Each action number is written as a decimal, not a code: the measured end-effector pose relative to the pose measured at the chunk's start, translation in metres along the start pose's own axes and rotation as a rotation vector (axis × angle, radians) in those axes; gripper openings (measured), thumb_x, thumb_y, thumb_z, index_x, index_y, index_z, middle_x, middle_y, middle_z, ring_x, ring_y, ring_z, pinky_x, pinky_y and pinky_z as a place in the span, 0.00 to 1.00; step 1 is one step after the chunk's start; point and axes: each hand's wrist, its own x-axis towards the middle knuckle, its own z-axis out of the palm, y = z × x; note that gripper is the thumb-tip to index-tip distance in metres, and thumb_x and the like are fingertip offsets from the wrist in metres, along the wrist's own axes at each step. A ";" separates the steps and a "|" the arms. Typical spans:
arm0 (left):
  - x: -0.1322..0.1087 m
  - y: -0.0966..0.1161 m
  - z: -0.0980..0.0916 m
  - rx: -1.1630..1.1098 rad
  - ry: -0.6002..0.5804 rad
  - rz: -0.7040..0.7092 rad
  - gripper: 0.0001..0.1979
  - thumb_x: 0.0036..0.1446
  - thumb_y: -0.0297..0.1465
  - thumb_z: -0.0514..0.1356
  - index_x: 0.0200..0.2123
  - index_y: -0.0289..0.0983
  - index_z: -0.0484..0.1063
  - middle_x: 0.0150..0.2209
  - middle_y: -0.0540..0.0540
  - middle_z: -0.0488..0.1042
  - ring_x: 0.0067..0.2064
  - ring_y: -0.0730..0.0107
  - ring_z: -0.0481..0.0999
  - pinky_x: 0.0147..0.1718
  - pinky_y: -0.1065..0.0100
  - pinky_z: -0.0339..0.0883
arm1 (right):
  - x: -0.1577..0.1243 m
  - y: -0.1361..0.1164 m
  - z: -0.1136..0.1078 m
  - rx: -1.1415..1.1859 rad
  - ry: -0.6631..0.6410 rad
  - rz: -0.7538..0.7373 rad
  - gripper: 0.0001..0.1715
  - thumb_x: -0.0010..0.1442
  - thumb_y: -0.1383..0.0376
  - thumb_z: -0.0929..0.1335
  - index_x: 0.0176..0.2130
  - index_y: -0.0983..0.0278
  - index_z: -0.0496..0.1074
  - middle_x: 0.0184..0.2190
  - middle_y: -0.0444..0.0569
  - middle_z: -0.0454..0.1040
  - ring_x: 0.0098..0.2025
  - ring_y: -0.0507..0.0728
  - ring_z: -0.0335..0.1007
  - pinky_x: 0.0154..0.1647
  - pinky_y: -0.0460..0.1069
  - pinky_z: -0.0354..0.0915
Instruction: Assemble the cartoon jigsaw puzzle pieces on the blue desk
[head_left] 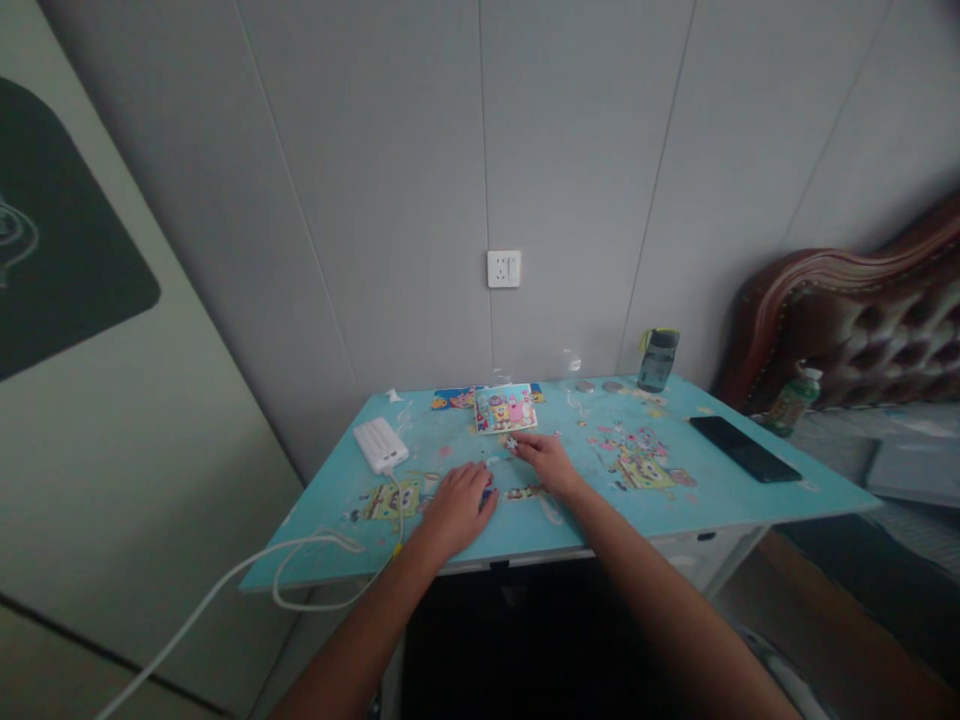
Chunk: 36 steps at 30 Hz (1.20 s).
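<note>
Both forearms (660, 570) lie nearest to us, cut off by the bottom edge, and between them a dark patch (517, 645) below the tabletop is too black for us to make out. On the pale blue table (585, 520), we see the left hand (459, 503) palm down with its fingers slightly bent, partly covering a red and blue piece (490, 492); we cannot tell whether it grips that piece or only rests over it. The right hand (546, 462) has its thumb and fingertips closed on a small puzzle piece (512, 444), probably pale, though blur and fingers hide its outline from us. Between the hands, nearer the front edge, we find a short patterned strip (523, 493) whose picture is too small to read. Just beyond the right fingertips stands or leans a cartoon card (507, 408), which hides part of a blue strip (454, 398) behind it. To the left we see a white power bank (381, 445) with a cable (225, 585) running out of view at the bottom. Farther right are a black phone (744, 448) and a grey bottle (658, 362), while the brown headboard (787, 300) is cut off by the right edge.
</note>
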 end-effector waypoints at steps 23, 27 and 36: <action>0.000 0.002 -0.002 -0.044 0.007 -0.052 0.16 0.68 0.38 0.54 0.55 0.39 0.65 0.53 0.39 0.74 0.56 0.54 0.72 0.58 0.51 0.63 | -0.001 0.016 0.005 -0.445 -0.028 -0.180 0.14 0.56 0.62 0.71 0.42 0.60 0.83 0.37 0.50 0.83 0.36 0.60 0.77 0.46 0.56 0.70; 0.000 0.001 0.000 -0.051 0.031 -0.088 0.20 0.67 0.39 0.55 0.58 0.38 0.63 0.53 0.38 0.74 0.56 0.53 0.72 0.56 0.52 0.64 | -0.001 0.011 0.007 -0.509 -0.020 -0.196 0.12 0.56 0.61 0.72 0.40 0.59 0.84 0.35 0.50 0.83 0.37 0.61 0.77 0.46 0.56 0.69; -0.001 0.002 -0.003 -0.047 0.018 -0.071 0.13 0.67 0.38 0.55 0.50 0.39 0.68 0.48 0.41 0.74 0.52 0.55 0.73 0.55 0.53 0.64 | 0.000 0.009 0.022 -0.621 -0.056 -0.239 0.08 0.55 0.61 0.73 0.34 0.57 0.84 0.33 0.50 0.83 0.36 0.62 0.78 0.45 0.55 0.68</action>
